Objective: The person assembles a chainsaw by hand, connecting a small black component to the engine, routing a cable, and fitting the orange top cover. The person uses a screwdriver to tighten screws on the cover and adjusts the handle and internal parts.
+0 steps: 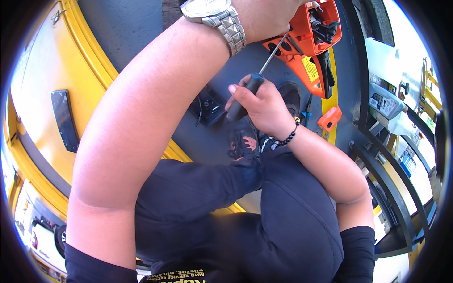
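Note:
An orange chainsaw body (300, 66) lies at the upper right, its upper end cut by the frame edge. Dark inner parts (325, 30) show in its open housing. My left hand (268, 19), with a silver watch (207, 8) at the wrist, reaches against the chainsaw's left side; its fingers are mostly out of sight. My right hand (264, 104) is closed around the dark handle of a screwdriver (272, 60). The slim metal shaft slants up to the chainsaw beside my left hand, where its tip is hidden.
A small orange part (329, 118) lies right of my shoes (245, 144). Behind my left forearm is a black part (208, 107) on the dark floor. A black phone-like slab (65, 120) rests on the yellow structure at left. At right, a black metal rack (384, 155) holds plastic jugs (384, 100).

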A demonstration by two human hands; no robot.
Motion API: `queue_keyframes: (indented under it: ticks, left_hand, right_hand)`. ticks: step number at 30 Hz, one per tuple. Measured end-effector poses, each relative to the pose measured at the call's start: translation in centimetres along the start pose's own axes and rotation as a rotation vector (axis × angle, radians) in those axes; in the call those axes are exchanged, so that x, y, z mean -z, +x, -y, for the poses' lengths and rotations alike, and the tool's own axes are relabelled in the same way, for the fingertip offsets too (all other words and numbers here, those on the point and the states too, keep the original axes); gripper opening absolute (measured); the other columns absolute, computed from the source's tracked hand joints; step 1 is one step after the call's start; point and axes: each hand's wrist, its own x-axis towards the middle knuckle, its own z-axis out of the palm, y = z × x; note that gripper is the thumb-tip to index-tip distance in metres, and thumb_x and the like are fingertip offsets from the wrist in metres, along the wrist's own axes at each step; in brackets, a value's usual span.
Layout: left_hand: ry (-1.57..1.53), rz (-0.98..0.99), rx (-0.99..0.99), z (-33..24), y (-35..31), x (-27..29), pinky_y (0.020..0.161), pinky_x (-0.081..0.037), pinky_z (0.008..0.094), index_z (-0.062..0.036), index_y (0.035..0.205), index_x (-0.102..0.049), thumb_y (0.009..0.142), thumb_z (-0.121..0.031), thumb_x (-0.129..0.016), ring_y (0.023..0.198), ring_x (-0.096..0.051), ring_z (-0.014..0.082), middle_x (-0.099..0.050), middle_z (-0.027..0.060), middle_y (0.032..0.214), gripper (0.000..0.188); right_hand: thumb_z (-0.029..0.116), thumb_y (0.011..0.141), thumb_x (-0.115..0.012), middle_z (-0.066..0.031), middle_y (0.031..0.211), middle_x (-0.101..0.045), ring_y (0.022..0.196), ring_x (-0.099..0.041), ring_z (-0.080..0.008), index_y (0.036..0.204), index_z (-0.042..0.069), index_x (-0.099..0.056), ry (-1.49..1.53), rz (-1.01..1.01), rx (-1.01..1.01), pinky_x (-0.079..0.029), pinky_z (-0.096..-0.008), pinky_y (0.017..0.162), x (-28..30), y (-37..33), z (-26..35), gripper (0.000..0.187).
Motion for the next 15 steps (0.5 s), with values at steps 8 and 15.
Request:
queue_keyframes:
  ticks: [8, 15]
  left_hand:
    - [0.038, 0.004, 0.001, 0.0, 0.3, -0.6, 0.102, -0.053, 0.0420, -0.0046, 0.127, -0.061, 0.080, -0.006, -0.074, 0.115, -0.065, 0.0369, -0.061, 0.0196, 0.127, 0.049]
    - [0.066, -0.012, 0.001, 0.8, 0.0, -2.1, 0.103, -0.053, 0.0426, -0.0086, 0.130, -0.057, 0.087, -0.007, -0.066, 0.116, -0.066, 0.0375, -0.055, 0.0237, 0.141, 0.044]
  right_hand:
    - [0.027, 0.104, -0.065, -0.0131, 0.083, -0.073, 0.074, -0.070, -0.0172, 0.103, -0.001, -0.056, 0.086, -0.019, -0.013, -0.056, -0.0312, 0.070, -2.4, -0.1, 2.0, 0.030]
    - [0.027, 0.103, -0.064, -0.0155, 0.087, -0.072, 0.075, -0.070, -0.0228, 0.109, 0.002, -0.053, 0.407, 0.031, -0.154, -0.058, -0.0360, 0.071, -2.5, -2.7, 4.9, 0.028]
